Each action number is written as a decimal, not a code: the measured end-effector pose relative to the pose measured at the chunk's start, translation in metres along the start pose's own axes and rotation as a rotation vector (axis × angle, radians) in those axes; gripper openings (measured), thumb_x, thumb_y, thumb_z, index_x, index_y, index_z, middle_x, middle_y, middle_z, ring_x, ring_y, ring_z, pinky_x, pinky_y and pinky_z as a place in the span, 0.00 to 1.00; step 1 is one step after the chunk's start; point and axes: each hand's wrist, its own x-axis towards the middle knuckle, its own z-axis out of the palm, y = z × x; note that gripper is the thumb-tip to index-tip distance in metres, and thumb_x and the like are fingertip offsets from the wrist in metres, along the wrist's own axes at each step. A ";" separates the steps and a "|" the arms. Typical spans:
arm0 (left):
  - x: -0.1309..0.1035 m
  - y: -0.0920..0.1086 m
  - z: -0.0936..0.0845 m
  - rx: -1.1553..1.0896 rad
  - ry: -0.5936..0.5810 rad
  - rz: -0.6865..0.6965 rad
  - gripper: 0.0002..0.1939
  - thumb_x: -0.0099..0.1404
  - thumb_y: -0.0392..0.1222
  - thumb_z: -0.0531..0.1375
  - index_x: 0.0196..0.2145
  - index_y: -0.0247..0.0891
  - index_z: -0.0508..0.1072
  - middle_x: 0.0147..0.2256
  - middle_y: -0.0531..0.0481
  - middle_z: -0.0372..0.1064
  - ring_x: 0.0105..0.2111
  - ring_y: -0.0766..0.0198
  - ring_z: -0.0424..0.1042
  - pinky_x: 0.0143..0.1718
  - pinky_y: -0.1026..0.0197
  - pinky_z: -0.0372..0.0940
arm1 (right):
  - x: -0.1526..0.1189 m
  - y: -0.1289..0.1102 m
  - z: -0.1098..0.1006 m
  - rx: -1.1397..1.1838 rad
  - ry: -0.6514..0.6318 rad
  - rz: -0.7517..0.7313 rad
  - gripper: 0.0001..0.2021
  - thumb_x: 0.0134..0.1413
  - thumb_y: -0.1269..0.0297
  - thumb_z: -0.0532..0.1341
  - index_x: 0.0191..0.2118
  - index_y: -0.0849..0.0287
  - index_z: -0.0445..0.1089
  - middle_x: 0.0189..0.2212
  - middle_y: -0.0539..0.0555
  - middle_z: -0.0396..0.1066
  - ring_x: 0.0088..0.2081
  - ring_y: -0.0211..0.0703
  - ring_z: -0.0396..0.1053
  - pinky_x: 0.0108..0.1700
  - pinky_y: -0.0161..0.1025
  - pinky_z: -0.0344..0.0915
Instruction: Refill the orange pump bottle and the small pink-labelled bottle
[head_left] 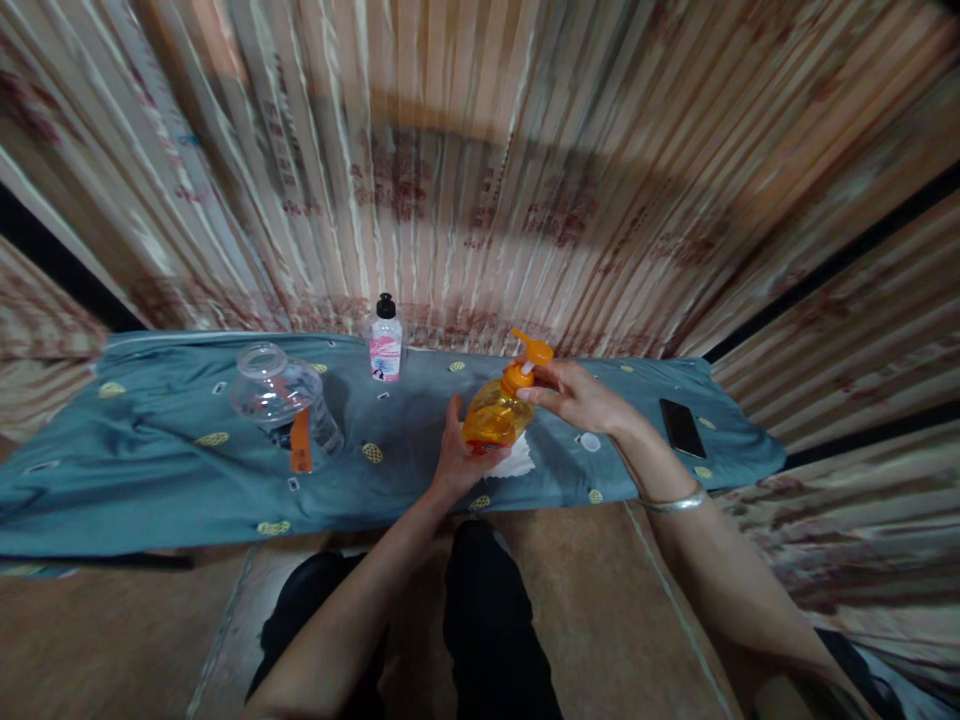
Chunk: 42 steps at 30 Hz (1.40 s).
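A pump bottle (pixel 495 412) of clear amber plastic with yellow-orange liquid tilts a little to the right between my hands. My left hand (pixel 459 455) is wrapped round its lower body from the left and below. At the neck, the fingers of my right hand (pixel 574 393) close round the orange pump collar (pixel 517 378). The orange pump head (pixel 536 350) stands raised, its spout pointing to the upper left. Behind the bottle's base, a white paper or cloth (pixel 517 460) lies partly hidden on the table.
A blue-green cloth with yellow pineapples covers the narrow table (pixel 405 490). At the left stands a clear plastic jar (pixel 277 395) with an orange label. Near the back is a small bottle (pixel 385 345) with a black cap. A phone (pixel 682 428) lies at the right; curtains (pixel 465 180) hang behind.
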 end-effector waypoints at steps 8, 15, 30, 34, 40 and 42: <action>0.008 0.041 -0.011 0.121 -0.103 0.239 0.47 0.60 0.55 0.71 0.70 0.42 0.56 0.70 0.35 0.59 0.69 0.43 0.62 0.70 0.40 0.57 | 0.012 -0.008 -0.012 0.070 -0.168 -0.017 0.21 0.57 0.51 0.68 0.53 0.56 0.75 0.44 0.52 0.79 0.47 0.47 0.76 0.54 0.45 0.72; 0.026 0.047 -0.002 0.124 -0.157 0.390 0.26 0.70 0.53 0.64 0.61 0.43 0.67 0.61 0.38 0.70 0.62 0.48 0.71 0.65 0.41 0.64 | 0.011 -0.013 -0.008 -0.152 -0.048 -0.042 0.11 0.58 0.55 0.66 0.41 0.56 0.79 0.41 0.52 0.82 0.45 0.51 0.78 0.53 0.47 0.72; 0.007 0.027 0.000 0.280 -0.122 0.533 0.34 0.72 0.54 0.60 0.70 0.42 0.55 0.65 0.33 0.63 0.66 0.44 0.64 0.67 0.37 0.60 | -0.014 0.002 0.044 -0.099 0.389 0.012 0.18 0.58 0.49 0.69 0.48 0.54 0.77 0.44 0.55 0.82 0.46 0.53 0.79 0.52 0.48 0.72; -0.003 0.015 -0.001 0.302 -0.104 0.532 0.38 0.73 0.53 0.60 0.73 0.47 0.48 0.70 0.34 0.57 0.70 0.45 0.59 0.70 0.37 0.56 | -0.016 0.005 0.051 -0.015 0.397 0.012 0.17 0.59 0.47 0.68 0.45 0.53 0.78 0.44 0.55 0.82 0.47 0.54 0.79 0.55 0.49 0.72; -0.014 -0.003 -0.001 0.335 -0.084 0.492 0.40 0.74 0.54 0.59 0.74 0.46 0.44 0.71 0.30 0.54 0.71 0.42 0.58 0.69 0.34 0.57 | -0.017 0.009 0.056 0.129 0.440 0.033 0.22 0.57 0.44 0.69 0.50 0.53 0.78 0.51 0.56 0.81 0.53 0.54 0.77 0.61 0.51 0.69; -0.014 -0.004 -0.001 0.336 -0.090 0.491 0.39 0.74 0.54 0.58 0.73 0.45 0.45 0.70 0.30 0.56 0.70 0.43 0.59 0.68 0.34 0.58 | -0.017 0.009 0.054 0.158 0.424 0.034 0.24 0.56 0.42 0.69 0.51 0.53 0.77 0.51 0.56 0.81 0.54 0.54 0.77 0.62 0.51 0.69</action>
